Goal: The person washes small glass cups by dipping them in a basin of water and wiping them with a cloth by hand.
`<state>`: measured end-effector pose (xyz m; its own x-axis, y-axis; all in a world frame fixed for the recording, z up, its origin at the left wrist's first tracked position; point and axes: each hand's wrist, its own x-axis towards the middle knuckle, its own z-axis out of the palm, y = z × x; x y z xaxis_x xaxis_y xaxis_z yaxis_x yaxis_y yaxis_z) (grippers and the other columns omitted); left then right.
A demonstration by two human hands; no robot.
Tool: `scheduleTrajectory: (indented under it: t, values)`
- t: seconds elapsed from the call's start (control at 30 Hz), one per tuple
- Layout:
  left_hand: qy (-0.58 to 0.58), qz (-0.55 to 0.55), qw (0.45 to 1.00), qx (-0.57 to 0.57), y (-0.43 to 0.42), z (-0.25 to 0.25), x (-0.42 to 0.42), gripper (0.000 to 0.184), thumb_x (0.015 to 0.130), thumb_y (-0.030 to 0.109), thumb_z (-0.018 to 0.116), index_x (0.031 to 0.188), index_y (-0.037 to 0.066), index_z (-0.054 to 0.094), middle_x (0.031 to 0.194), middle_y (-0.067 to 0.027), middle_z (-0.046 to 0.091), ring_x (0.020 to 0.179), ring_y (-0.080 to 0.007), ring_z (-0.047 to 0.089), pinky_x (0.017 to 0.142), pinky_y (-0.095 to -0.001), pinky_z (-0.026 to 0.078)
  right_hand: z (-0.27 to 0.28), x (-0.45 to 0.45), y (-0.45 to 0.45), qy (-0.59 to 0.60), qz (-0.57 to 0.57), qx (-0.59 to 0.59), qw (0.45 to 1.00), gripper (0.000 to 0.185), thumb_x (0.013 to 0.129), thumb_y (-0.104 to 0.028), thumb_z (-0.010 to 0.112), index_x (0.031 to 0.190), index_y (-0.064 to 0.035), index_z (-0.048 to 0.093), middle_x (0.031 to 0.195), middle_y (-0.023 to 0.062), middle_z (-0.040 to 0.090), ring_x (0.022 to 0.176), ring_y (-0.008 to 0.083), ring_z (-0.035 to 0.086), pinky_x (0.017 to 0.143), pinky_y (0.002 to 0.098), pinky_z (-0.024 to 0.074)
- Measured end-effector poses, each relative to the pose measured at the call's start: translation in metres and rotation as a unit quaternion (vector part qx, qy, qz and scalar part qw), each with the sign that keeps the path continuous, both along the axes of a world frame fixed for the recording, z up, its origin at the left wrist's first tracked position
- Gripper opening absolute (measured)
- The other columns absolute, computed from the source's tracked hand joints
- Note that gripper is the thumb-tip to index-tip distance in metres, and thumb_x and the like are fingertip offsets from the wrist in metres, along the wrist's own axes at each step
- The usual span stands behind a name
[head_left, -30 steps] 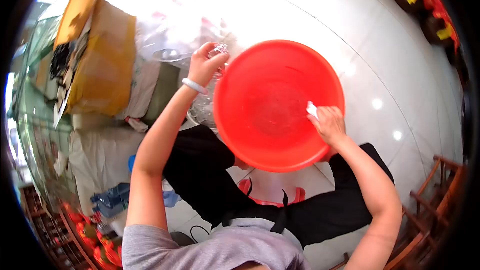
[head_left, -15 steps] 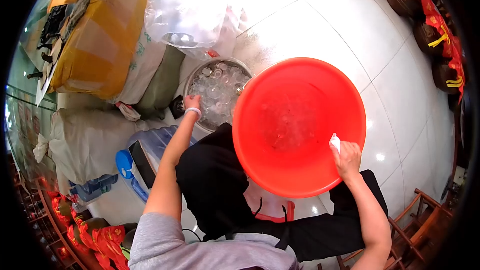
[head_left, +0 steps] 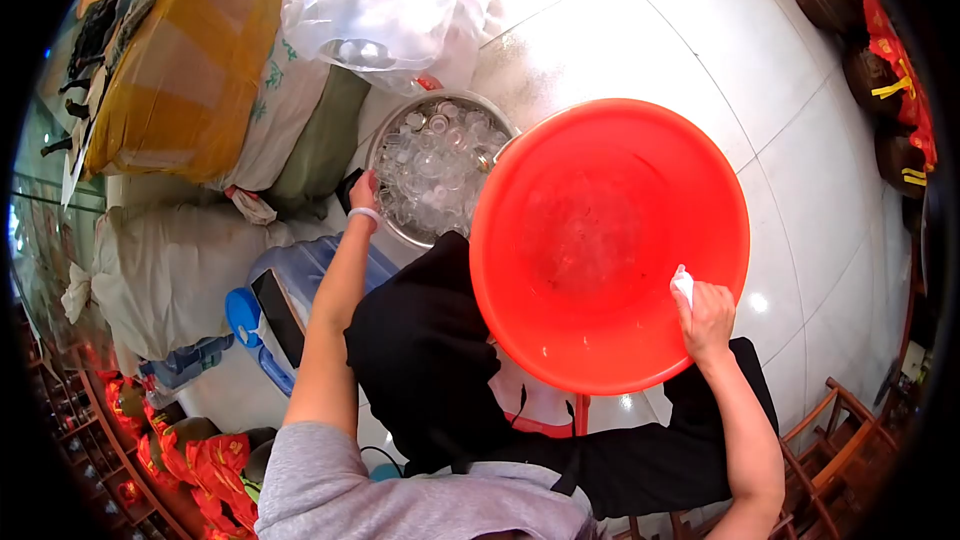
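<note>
A large red plastic basin (head_left: pixel 610 350) is tilted over my lap, with a shallow layer of what looks like water and small specks at its bottom. Crumpled white material, cloth or tissue (head_left: pixel 682 285), pokes out of my closed right hand (head_left: pixel 710 322), which is over the basin's near right side. To the left stands a round metal bowl (head_left: pixel 376 155) heaped with small clear cups or lids (head_left: pixel 430 175). My left hand (head_left: pixel 363 192) is at the bowl's left rim, fingers curled against it; its fingertips are partly hidden.
Behind the bowl lies a clear plastic bag (head_left: pixel 370 15). A taped carton (head_left: pixel 200 70), white sacks (head_left: pixel 155 280) and a blue water jug (head_left: pixel 300 270) crowd the left. Dark jars with red cloth (head_left: pixel 880 80) line the right; a wooden stool (head_left: pixel 840 440) is at lower right.
My left hand has drawn left, from over the clear pieces to the bowl's rim. My right hand still grips the white material at the red basin. The view has shifted slightly.
</note>
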<state>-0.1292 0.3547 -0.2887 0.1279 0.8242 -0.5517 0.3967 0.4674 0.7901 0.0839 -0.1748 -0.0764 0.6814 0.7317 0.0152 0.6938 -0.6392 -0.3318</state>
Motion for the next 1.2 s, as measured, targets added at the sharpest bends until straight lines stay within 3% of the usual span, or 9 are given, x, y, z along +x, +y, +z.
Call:
scheduleTrajectory:
  t: [0.07, 0.23, 0.37, 0.43, 0.53, 0.73, 0.87, 1.03, 1.2]
  values:
    - [-0.012, 0.021, 0.997, -0.069, -0.005, 0.023, 0.004, 0.041, 0.083, 0.028, 0.052, 0.115, 0.003, 0.051, 0.106, -0.0088, 0.058, 0.098, -0.0217, 0.055, 0.087, -0.0323, 0.04, 0.0, 0.001, -0.002, 0.003, 0.0, 0.003, 1.0, 0.022, 0.08, -0.021, 0.06, 0.071, -0.0018, 0.054, 0.067, 0.0098, 0.055, 0.065, 0.0274, 0.053, 0.064, 0.0372, 0.0387]
    - [-0.12, 0.08, 0.99, -0.007, 0.003, -0.042, -0.035, 0.038, 0.076, 0.019, 0.057, 0.107, -0.003, 0.056, 0.101, -0.0142, 0.06, 0.093, -0.0236, 0.057, 0.084, -0.0292, 0.041, -0.002, 0.001, -0.004, 0.001, -0.003, -0.006, 1.0, 0.022, 0.079, -0.021, 0.061, 0.071, -0.0021, 0.054, 0.066, 0.0096, 0.055, 0.065, 0.0274, 0.053, 0.064, 0.0371, 0.0386]
    - [0.069, -0.018, 0.993, 0.094, -0.029, -0.03, -0.041, 0.035, 0.061, 0.004, 0.059, 0.095, -0.002, 0.062, 0.097, -0.0143, 0.061, 0.088, -0.0249, 0.058, 0.081, -0.0328, 0.045, -0.005, 0.001, -0.006, -0.001, 0.002, 0.008, 1.0, 0.023, 0.079, -0.021, 0.061, 0.07, -0.0017, 0.054, 0.066, 0.0103, 0.055, 0.064, 0.0277, 0.053, 0.063, 0.0372, 0.0389]
    - [0.288, -0.255, 0.869, 0.31, -0.04, -0.042, -0.051, 0.038, 0.061, 0.004, 0.06, 0.099, 0.0, 0.059, 0.085, -0.0131, 0.061, 0.077, -0.0257, 0.058, 0.072, -0.0326, 0.046, -0.005, 0.0, -0.005, -0.004, 0.0, 0.007, 1.0, 0.023, 0.079, -0.021, 0.061, 0.07, -0.0017, 0.054, 0.066, 0.0104, 0.055, 0.064, 0.0277, 0.053, 0.063, 0.0373, 0.039]
    - [0.302, -0.265, 0.799, 0.447, -0.062, -0.035, -0.051, 0.035, 0.06, 0.005, 0.065, 0.094, 0.001, 0.061, 0.082, -0.0124, 0.062, 0.075, -0.026, 0.058, 0.071, -0.0338, 0.047, -0.003, 0.0, -0.003, 0.003, -0.003, 0.005, 1.0, 0.023, 0.079, -0.022, 0.061, 0.07, -0.0015, 0.054, 0.066, 0.0105, 0.054, 0.064, 0.0278, 0.053, 0.062, 0.0375, 0.039]
    - [0.172, -0.193, 0.956, 0.138, -0.1, 0.022, -0.033, 0.034, 0.058, 0.014, 0.071, 0.087, 0.002, 0.06, 0.081, -0.0114, 0.058, 0.077, -0.0266, 0.056, 0.071, -0.0352, 0.046, -0.004, 0.001, -0.003, 0.0, 0.01, -0.003, 1.0, 0.024, 0.079, -0.023, 0.061, 0.07, -0.0018, 0.054, 0.064, 0.0103, 0.053, 0.062, 0.0278, 0.052, 0.061, 0.0377, 0.0383]
    - [0.131, -0.388, 0.846, 0.34, -0.114, -0.025, -0.043, 0.036, 0.059, 0.015, 0.073, 0.089, 0.001, 0.058, 0.083, -0.0125, 0.058, 0.078, -0.028, 0.057, 0.069, -0.036, 0.046, -0.004, 0.0, 0.0, -0.015, 0.006, -0.007, 1.0, 0.024, 0.079, -0.023, 0.061, 0.068, -0.0027, 0.054, 0.064, 0.0091, 0.053, 0.062, 0.0262, 0.053, 0.061, 0.0372, 0.0384]
    - [0.108, -0.418, 0.773, 0.466, -0.112, -0.023, -0.054, 0.038, 0.063, 0.012, 0.069, 0.097, 0.0, 0.055, 0.088, -0.0152, 0.056, 0.076, -0.0302, 0.056, 0.067, -0.0376, 0.044, -0.004, 0.001, -0.003, -0.038, 0.015, -0.016, 0.999, 0.024, 0.077, -0.023, 0.063, 0.067, -0.0039, 0.053, 0.064, 0.0074, 0.054, 0.063, 0.0232, 0.054, 0.062, 0.0359, 0.0396]
    - [0.118, -0.393, 0.891, 0.193, -0.066, -0.063, -0.091, 0.039, 0.067, 0.009, 0.068, 0.102, 0.0, 0.056, 0.089, -0.0116, 0.058, 0.076, -0.0222, 0.057, 0.068, -0.033, 0.046, -0.005, 0.001, -0.004, -0.049, 0.013, 0.009, 0.999, 0.026, 0.077, -0.025, 0.064, 0.065, -0.0049, 0.053, 0.063, 0.0071, 0.053, 0.062, 0.0226, 0.054, 0.062, 0.0354, 0.0395]
